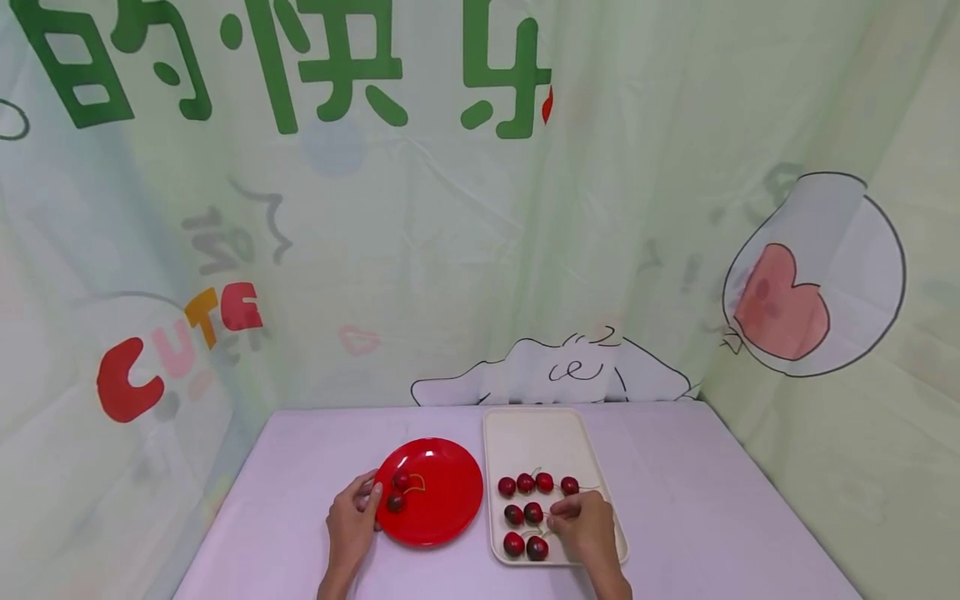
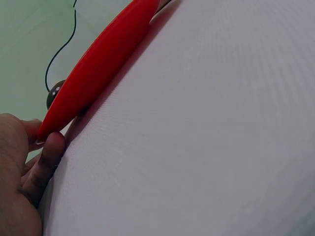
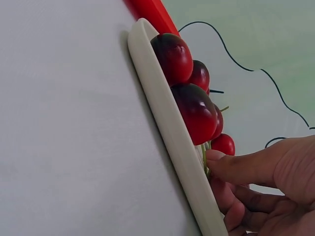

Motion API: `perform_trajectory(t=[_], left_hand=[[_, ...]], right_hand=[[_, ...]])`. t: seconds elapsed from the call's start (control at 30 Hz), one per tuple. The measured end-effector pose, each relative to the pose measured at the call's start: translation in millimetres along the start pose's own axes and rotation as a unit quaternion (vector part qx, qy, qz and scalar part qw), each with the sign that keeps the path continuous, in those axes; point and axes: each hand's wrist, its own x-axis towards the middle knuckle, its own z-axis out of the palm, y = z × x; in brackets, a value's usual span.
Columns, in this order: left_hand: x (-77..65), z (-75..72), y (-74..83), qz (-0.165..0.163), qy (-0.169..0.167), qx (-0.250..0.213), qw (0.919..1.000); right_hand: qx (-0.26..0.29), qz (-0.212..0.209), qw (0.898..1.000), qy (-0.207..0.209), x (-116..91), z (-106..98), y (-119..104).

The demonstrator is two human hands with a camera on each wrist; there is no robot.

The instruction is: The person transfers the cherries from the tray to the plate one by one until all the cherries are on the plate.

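Note:
My left hand grips the left rim of a round red plate, thumb on top and fingers below. Two dark red cherries with curved stems lie on the plate near that thumb. At the cream rectangular tray, my right hand reaches in over the near right part. Its thumb and forefinger pinch a thin green cherry stem beside the front cherries. Several cherries sit in uneven rows in the tray's near half, some dark on one side. Which cherry the pinched stem belongs to, I cannot tell.
Plate and tray stand side by side on a table with a pale lilac cover. A light green printed curtain hangs behind the table and along both sides. The tray has a low raised rim.

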Motion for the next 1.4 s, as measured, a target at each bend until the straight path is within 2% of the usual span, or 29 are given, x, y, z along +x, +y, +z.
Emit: perform_trajectory(t=[0.23, 0.67, 1.1, 1.3, 1.4], left_hand=[[-1.5, -0.8, 5.4, 0.001, 0.004, 0.002, 1.0], [0.2, -0.9, 4.7, 0.006, 0.006, -0.001, 1.0], [1.1, 2.6, -5.0, 0.005, 0.007, 0.012, 0.9999], [0.8, 1.7, -3.0, 0.002, 0.007, 0.006, 1.0], [0.8, 1.5, -1.6, 0.001, 0.009, 0.005, 0.9999]], right_hand=[[-0.008, 0.007, 1.0, 0.005, -3.0, 1.9, -3.1], [-0.009, -0.011, 1.0, 0.028, -6.5, 2.4, -7.3], [-0.016, 0.02, 0.999, 0.031, -8.9, 1.7, -6.3], [0.016, 0.017, 0.999, 0.032, -7.5, -0.2, -5.0], [0.064, 0.042, 0.997, 0.016, -5.8, 0.4, -1.9]])
